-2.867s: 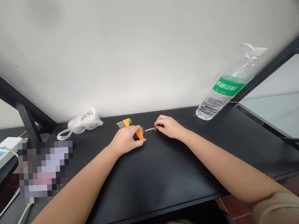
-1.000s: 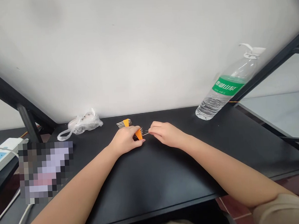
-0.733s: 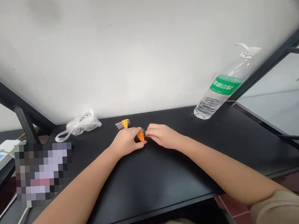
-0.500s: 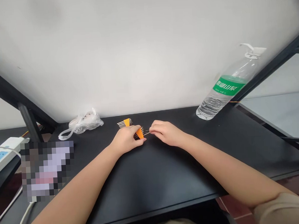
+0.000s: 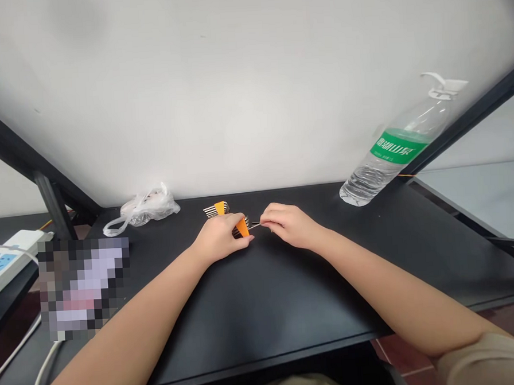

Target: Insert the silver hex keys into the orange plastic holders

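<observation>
My left hand [image 5: 220, 238] is closed around an orange hex key holder [image 5: 242, 228] with several metal keys in it. Its fingers cover part of the set. My right hand [image 5: 290, 225] pinches the end of a thin hex key [image 5: 256, 225], whose other end reaches the holder's right side. Whether that key's tip sits inside a slot cannot be made out. Just behind my left hand, a second orange holder [image 5: 220, 208] with a row of metal hex keys lies on the black table [image 5: 263, 307].
A large water bottle [image 5: 384, 154] with a green label stands at the back right. At the back left lies a clear plastic bag [image 5: 150, 207]. A white power strip [image 5: 10, 260], a blurred-out object [image 5: 85, 287] and white cables [image 5: 42, 364] occupy the left side.
My right hand has moved slightly away from the holder, and a little more of the thin key shows. The whole view has shifted a little; my left hand keeps its grip.
</observation>
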`<state>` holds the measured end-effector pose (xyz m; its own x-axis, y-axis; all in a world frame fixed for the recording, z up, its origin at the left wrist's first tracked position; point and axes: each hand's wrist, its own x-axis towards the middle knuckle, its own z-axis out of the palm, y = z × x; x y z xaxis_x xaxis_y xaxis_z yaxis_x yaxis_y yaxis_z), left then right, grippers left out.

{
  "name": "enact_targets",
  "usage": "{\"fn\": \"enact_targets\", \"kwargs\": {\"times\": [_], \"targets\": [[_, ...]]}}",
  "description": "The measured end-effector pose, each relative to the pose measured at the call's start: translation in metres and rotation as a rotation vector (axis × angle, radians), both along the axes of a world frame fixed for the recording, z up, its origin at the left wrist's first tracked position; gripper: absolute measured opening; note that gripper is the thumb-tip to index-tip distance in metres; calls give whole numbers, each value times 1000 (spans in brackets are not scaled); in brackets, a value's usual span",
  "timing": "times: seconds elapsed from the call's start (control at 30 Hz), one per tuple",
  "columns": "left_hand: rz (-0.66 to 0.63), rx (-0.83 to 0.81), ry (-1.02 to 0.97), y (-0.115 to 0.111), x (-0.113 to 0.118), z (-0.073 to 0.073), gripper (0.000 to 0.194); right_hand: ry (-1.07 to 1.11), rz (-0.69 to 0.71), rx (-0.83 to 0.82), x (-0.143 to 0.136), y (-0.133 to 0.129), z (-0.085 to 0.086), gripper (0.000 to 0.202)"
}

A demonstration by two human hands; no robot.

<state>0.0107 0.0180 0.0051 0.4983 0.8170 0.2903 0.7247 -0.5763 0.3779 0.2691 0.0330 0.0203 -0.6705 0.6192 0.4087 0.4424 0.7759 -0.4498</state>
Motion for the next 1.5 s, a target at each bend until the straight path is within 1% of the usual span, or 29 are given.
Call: {"fn": "enact_targets", "kwargs": {"times": [0.27,0.43,0.6,0.73,0.8,0.87,0.93,0.97,1.03,1.13,1.23,1.3,1.43,1.5], "targets": [[20,-4,-19,0,0,-2,29,-16,-13,-7,-1,0,-5,25],[36,21,-13,1,-1,-3,33,-27,-7,-4,0,0,-7,26],[-14,61,42,0,5,-1,27,-55,-7,18,-10,-10,-5,26],[-62,70,61,-1,7,0,23,-29,63,-53,-20,-17,-4,22],[-41,67,61,-1,5,0,23,13,22,-60,-17,-12,-5,19],[1,61,56,1,1,-1,27,27,-96,-43,-8,-1,-8,16],[28,50,56,2,-3,-1,29,-37,-203,-60,3,13,-11,12],[32,45,57,3,-4,-2,29,-86,-224,-85,9,19,-13,11],[33,38,61,3,-4,-2,28,-188,-232,-127,17,28,-15,9],[43,32,69,4,-3,-2,29,-282,-219,-153,21,31,-14,10],[57,25,69,4,-2,-2,31,-285,-246,-152,18,28,-12,14],[54,23,67,4,-2,-3,31,-256,-266,-146,16,26,-12,13],[51,31,73,5,-2,-4,29,-254,-212,-158,11,24,-14,12],[47,48,80,5,-2,-4,32,-294,-219,-159,10,23,-13,12]]}}
